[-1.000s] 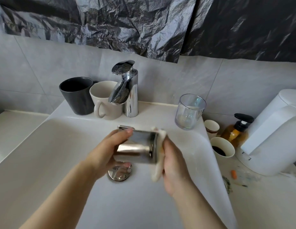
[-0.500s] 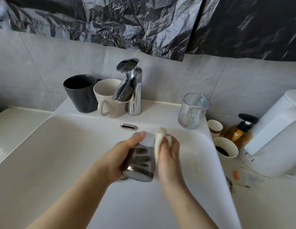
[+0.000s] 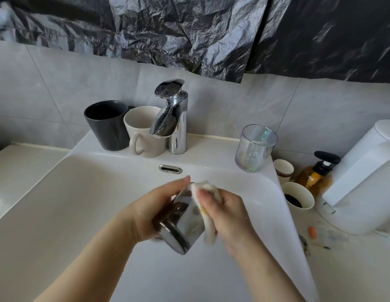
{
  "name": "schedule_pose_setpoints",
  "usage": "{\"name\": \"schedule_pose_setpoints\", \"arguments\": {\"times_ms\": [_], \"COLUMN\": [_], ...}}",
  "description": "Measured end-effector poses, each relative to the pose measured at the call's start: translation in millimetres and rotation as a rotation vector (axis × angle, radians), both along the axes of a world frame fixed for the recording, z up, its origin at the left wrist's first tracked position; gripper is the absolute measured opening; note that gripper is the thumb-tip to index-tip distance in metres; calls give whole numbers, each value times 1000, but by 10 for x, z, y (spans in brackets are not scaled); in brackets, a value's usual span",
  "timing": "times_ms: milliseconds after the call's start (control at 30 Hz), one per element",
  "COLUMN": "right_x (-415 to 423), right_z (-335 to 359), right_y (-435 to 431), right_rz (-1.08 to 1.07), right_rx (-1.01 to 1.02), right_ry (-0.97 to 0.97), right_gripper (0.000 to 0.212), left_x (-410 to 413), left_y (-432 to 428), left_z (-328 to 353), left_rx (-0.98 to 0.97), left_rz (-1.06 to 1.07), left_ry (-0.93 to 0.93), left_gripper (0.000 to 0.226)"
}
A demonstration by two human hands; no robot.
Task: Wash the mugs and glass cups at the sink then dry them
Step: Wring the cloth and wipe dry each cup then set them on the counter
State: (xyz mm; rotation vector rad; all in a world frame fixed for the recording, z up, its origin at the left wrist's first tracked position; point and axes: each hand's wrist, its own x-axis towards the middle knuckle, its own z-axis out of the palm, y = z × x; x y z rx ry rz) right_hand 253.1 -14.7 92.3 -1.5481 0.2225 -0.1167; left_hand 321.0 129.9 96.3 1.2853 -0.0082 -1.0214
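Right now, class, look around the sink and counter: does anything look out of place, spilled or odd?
Crumpled black plastic sheeting hangs across the tiled wall above the chrome tap, an odd covering. Right of the white sink, a small orange scrap and other litter lie loose on the white counter. Nothing looks spilled or broken.

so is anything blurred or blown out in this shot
Head view: the metal cup is slightly smeared at its lower rim, mirroring dark shapes; head view: the tap carries bright glints, nothing blown out; head view: the wide lens bows the sink rim and tile lines.
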Motion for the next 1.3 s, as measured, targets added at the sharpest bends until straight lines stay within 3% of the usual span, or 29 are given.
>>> {"name": "schedule_pose_setpoints", "arguments": {"times_ms": [133,267,367,433,500,567,633,733,800,867,900,1000,1067,1133,1233,1300], "right_x": [53,23,9,26,-2,-54,-83,-113,-118,-107,-87,-41,-23,-16,-48,-73], "right_z": [-83,-67,-32,-24,30,108,98,-21,-71,-36,9,-24,-9,-12,-8,-56], "right_y": [10,38,48,-15,-77,-112,-103,-5,60,44,17,-114,-138,-108,-38,59], "right_rz": [-376,-262,-137,-89,55,203,290,295,302,257,240,233,175,63,15,46], "right_rx": [-30,-110,-85,144,444,602,527,34,-186,-118,23,406,485,393,-170,-395], "right_ry": [-1,33,103,196,221,197,170,179,168,139,147,249,296,271,157,126], "right_gripper": [23,25,33,41,45,37,27,33,37,20,17,35,40,34,29,34], "left_x": [-97,-196,-152,-125,-83,-59,-76,-87,-93,-126,-139,-147,-125,-113,-174,-178], "left_y": [-103,-238,-160,-89,-63,-67,-104,-131,-146,-161,-174,-149,-153,-167,-139,-120], "left_z": [32,-35,-71,-128,-193,-218,-190,-127,-134,-170,-196,-304,-358,-310,-99,-70], "left_rx": [58,130,123,238,355,317,234,131,138,103,92,202,241,206,61,69], "left_rz": [106,310,339,208,97,100,164,259,263,310,337,256,196,156,105,170], "left_ry": [24,-137,-604,-1085,-1366,-1317,-1059,-364,-162,-355,-575,-1200,-1274,-1062,-324,-83], "left_gripper": [59,26,23,34,41,39,34,28,28,22,23,38,41,41,44,52]}}
